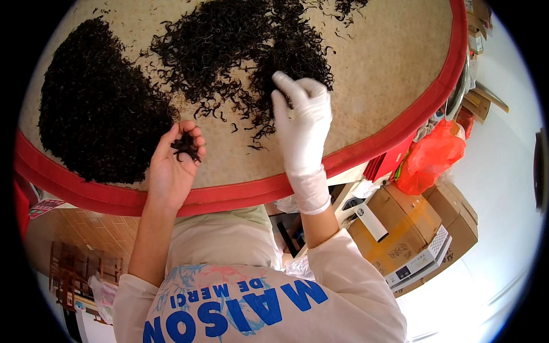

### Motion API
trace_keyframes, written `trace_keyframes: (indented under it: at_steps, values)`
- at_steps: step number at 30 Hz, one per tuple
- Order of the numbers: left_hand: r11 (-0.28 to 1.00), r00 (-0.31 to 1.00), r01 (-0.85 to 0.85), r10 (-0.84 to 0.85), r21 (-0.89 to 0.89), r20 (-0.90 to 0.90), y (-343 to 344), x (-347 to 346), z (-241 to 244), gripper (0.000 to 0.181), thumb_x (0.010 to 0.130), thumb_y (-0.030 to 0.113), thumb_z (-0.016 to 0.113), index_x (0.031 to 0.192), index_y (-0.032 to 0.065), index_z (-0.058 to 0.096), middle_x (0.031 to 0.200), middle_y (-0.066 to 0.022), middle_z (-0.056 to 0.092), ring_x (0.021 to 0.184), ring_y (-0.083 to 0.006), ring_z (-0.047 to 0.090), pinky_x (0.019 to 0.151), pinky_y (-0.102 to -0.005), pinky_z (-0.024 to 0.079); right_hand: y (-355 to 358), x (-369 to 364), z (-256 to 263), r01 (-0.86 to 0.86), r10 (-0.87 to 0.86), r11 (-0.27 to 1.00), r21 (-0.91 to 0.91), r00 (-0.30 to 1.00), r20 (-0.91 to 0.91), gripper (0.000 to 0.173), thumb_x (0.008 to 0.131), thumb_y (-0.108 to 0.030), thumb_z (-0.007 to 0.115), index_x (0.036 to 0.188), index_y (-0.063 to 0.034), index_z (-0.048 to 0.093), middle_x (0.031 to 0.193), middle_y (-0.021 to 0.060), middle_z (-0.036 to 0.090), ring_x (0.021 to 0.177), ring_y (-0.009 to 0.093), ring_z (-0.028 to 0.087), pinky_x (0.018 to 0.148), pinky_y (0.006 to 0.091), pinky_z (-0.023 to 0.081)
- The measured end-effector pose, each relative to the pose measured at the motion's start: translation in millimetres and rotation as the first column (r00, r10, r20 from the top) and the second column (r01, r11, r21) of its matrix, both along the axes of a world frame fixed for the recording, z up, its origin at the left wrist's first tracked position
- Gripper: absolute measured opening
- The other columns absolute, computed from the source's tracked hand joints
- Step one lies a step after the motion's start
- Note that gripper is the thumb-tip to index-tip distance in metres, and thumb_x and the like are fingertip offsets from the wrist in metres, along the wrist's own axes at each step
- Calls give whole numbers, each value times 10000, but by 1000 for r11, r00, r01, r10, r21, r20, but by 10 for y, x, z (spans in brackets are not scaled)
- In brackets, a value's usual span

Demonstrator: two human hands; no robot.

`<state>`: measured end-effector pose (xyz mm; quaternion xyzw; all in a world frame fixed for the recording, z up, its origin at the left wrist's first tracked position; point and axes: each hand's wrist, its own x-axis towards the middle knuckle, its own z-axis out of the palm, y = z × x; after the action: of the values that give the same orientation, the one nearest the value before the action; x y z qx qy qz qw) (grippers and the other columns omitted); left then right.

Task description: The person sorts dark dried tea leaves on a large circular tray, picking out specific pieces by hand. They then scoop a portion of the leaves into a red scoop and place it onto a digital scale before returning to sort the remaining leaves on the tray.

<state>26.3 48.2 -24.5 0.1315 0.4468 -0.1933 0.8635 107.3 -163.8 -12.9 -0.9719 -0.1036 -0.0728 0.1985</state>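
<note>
Dark, twisted dried leaves, probably tea, lie on a beige cloth tray with a red fabric rim (240,198). A large dense pile (98,107) is at the left, and a looser spread (218,38) reaches across the middle. My bare left hand (178,160) is palm up near the pile's lower right edge, its fingers curled around a small bunch of dark leaves (186,148). My right hand (302,115), in a white glove, reaches down to the near right part of the spread. Its fingers are bent and slightly blurred; whether they pinch a leaf is not visible.
Right of the tray are an orange-red plastic bag (433,156), cardboard boxes (399,227) and a white box (420,261). A wooden chair or rack (64,274) stands on the floor at lower left. A calculator-like object (45,207) sits beside the tray's left rim.
</note>
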Motion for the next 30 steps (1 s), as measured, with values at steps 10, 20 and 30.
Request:
trace_keyframes:
  at_steps: [10,20,30]
  values:
    - [999,1000,11,-11,34,-22,-66,25,6,243,989,241,480,1027,24,583,922,-57,599,848,-157,578,737,-277,497,255,-254,-253,-215,209,977,-10,960,-184,164,734,-164,704,853,-115,603,802,54,498,776,247,528,639,369,409]
    - [1000,1000,18,-17,2,-16,-142,2,-39,236,988,228,481,1031,20,585,937,-66,604,856,-164,584,747,-279,503,268,-275,-253,-125,149,979,159,978,-149,157,764,-76,716,878,-104,611,832,50,568,762,244,568,652,360,456]
    - [997,999,45,-43,63,-26,-222,35,-57,257,981,237,493,1054,12,594,974,-81,615,908,-174,590,827,-303,497,456,-620,243,239,97,724,647,893,-439,208,805,35,637,979,-67,586,868,126,629,777,316,625,670,388,505]
